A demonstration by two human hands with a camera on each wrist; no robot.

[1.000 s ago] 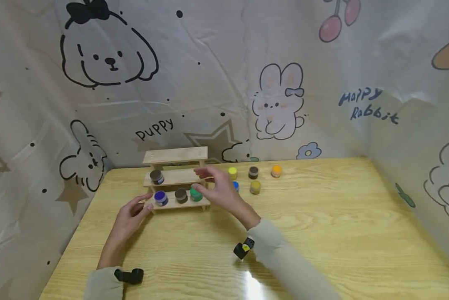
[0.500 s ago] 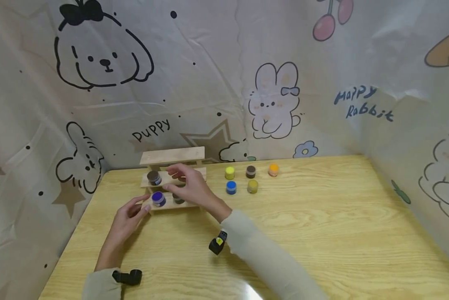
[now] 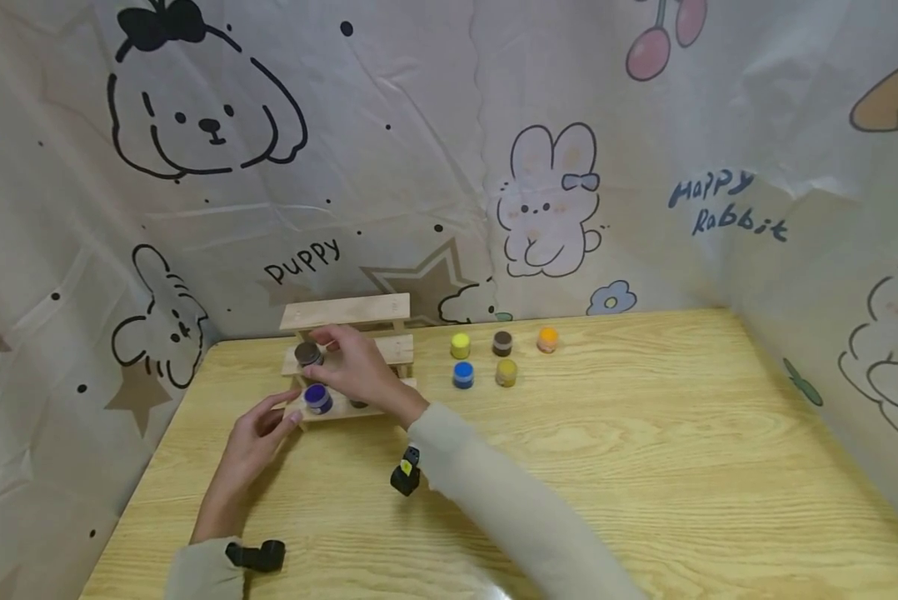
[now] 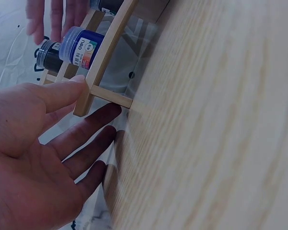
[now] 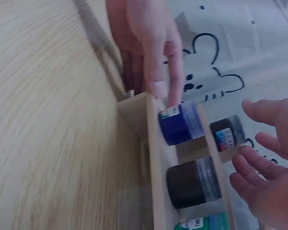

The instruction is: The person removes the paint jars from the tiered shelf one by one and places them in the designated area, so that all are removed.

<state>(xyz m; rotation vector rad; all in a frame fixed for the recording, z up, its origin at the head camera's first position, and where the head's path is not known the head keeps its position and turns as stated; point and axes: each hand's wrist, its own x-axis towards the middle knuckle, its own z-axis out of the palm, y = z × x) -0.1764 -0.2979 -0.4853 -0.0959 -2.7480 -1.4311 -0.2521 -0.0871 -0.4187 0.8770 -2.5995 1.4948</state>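
A three-tier wooden rack [image 3: 344,311] stands at the table's back left. My left hand [image 3: 250,437] holds its lower left end, with the thumb [image 4: 77,85] on the bottom tier's edge. My right hand [image 3: 359,371] reaches over the rack, fingers spread beside a dark-lidded paint jar [image 5: 228,134] on the middle tier; a gap shows between them in the right wrist view. Along the bottom tier sit a purple-blue paint jar [image 5: 180,123], a dark brown paint jar [image 5: 192,183] and a green paint jar [image 5: 204,223]. In the head view, my right hand hides the green jar.
Right of the rack, several paint jars stand on the table: yellow [image 3: 460,346], dark brown [image 3: 502,342], orange [image 3: 547,339], blue [image 3: 463,375] and ochre [image 3: 506,372]. A printed cloth [image 3: 419,167] hangs behind the table [image 3: 644,442].
My right hand has moved left across the rack, from near the green jar to the dark jar on the middle tier. My left hand stays at the rack's end.
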